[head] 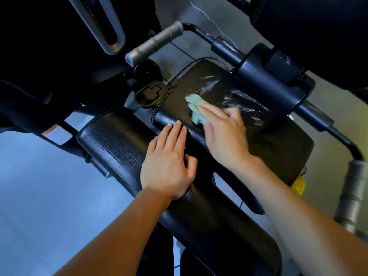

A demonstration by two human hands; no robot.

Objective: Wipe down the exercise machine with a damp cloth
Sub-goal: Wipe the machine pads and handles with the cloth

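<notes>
A pale green cloth (194,107) is pressed against the black padded seat (278,140) of the exercise machine (264,76) by the right hand (223,134), whose fingers are laid nearly straight over the cloth's near end rather than curled round it — the hand is blurred, so the exact hold cannot be told. The cloth lies on the far-left part of the pad, and whitish wet streaks (239,96) are seen on the pad surface beyond and to the right of the hand. The left hand (169,162) is rested flat on the long black upholstered pad (119,140) that runs diagonally toward the camera, fingers straight and close together, nothing held; its fingertips (178,124) reach the near edge of the seat pad. A grey ribbed handle grip (155,41) is mounted on a dark bar beyond the seat, and a second grey grip (352,194) is seen at the right edge. A black oval cup holder (150,93) sits just left of the seat — and something yellow (298,186) shows below the seat's right side, too hidden to identify.
</notes>
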